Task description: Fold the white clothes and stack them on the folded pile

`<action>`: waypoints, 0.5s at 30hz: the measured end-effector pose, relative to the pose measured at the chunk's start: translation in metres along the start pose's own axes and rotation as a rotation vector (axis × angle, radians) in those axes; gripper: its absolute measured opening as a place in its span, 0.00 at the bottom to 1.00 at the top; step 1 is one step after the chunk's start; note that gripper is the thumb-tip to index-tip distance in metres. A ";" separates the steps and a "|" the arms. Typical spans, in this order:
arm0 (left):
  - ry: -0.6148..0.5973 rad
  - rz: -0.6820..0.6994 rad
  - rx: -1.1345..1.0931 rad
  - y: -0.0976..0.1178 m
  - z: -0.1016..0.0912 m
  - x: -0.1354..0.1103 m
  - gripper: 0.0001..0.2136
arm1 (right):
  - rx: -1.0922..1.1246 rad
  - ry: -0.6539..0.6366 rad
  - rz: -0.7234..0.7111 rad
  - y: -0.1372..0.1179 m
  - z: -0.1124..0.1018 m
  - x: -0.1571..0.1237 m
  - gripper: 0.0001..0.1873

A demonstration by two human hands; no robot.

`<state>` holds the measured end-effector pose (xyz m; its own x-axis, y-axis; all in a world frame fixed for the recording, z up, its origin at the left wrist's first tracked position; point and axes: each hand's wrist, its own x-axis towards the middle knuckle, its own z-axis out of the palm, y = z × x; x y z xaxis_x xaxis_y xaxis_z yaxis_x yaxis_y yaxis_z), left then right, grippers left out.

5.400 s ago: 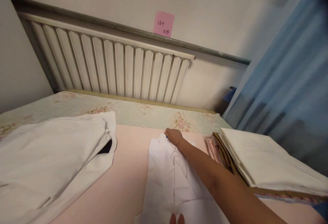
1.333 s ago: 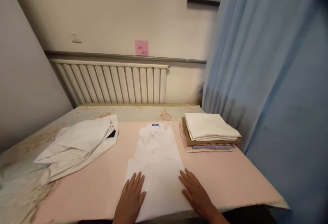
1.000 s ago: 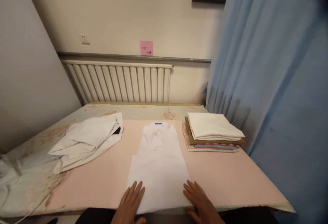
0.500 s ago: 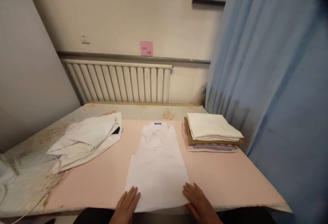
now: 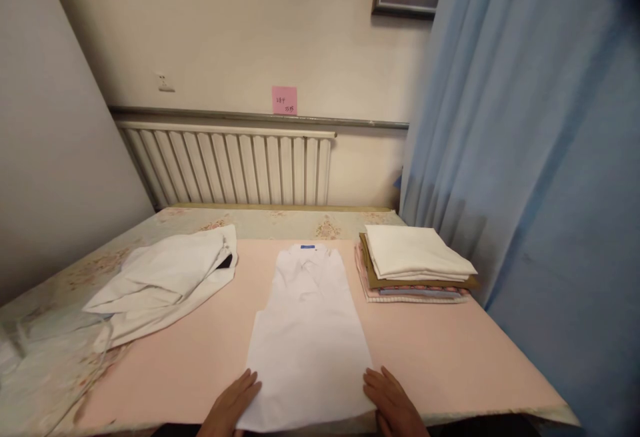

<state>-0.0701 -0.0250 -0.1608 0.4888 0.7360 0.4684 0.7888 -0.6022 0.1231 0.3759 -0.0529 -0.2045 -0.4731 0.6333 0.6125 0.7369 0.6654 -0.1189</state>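
A white shirt (image 5: 309, 343) lies front up on the pink cloth, its sides folded in and its collar with a blue label (image 5: 307, 247) at the far end. My left hand (image 5: 233, 400) rests at the shirt's lower left edge, fingers stretched out and touching the fabric. At the lower right edge, my right hand (image 5: 393, 397) lies the same way, fingers extended over the border. Both thumbs are mostly hidden. The shirt's hem reaches the near edge of the table.
A crumpled white garment (image 5: 165, 283) lies on the left. On the right sits a stack of folded clothes (image 5: 420, 257), a cream one on top. The pink cloth (image 5: 190, 363) covers a floral tablecloth (image 5: 265, 220). A blue curtain (image 5: 525, 157) hangs at right; a radiator (image 5: 230, 167) stands behind.
My left hand has moved slightly left and down along the shirt's edge. The right hand has shifted a little right. The view has tilted slightly upward.
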 end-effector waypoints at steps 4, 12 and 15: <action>-0.035 0.047 -0.018 -0.010 -0.002 0.006 0.28 | -0.022 0.025 0.050 -0.004 -0.016 0.009 0.31; 0.026 0.077 -0.069 -0.016 0.004 0.014 0.20 | 0.003 0.039 0.088 0.000 -0.032 0.033 0.24; 0.069 -0.003 -0.144 -0.009 0.003 0.016 0.23 | 0.029 0.001 0.092 -0.001 -0.036 0.046 0.23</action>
<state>-0.0680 -0.0071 -0.1573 0.4557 0.7182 0.5259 0.7261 -0.6416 0.2471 0.3715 -0.0388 -0.1480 -0.4033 0.6918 0.5989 0.7627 0.6158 -0.1976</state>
